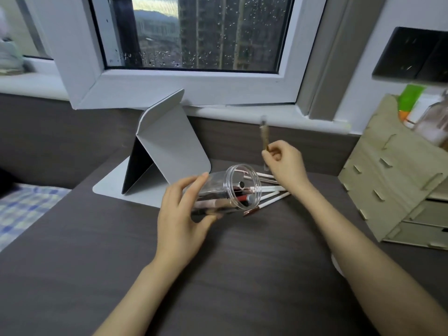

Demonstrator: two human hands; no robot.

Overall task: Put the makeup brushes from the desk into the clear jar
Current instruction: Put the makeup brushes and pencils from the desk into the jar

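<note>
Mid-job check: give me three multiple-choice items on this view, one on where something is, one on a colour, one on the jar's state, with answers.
1. Where do the loose brushes lie?
A. On the desk just right of the jar's mouth
B. On the windowsill
C. In the wooden organiser

2. What colour are the handles of those loose brushes?
A. Green
B. White
C. Blue

3. How is the clear jar sitting?
A. Upright with a lid on
B. Upside down on the desk
C. Tipped on its side, mouth open toward the brushes

Answers:
1 A, they fan out on the desk beside the jar's rim.
2 B, the handles show white against the dark desk.
3 C, the left hand holds it tilted while the right hand lifts a brush.
</note>
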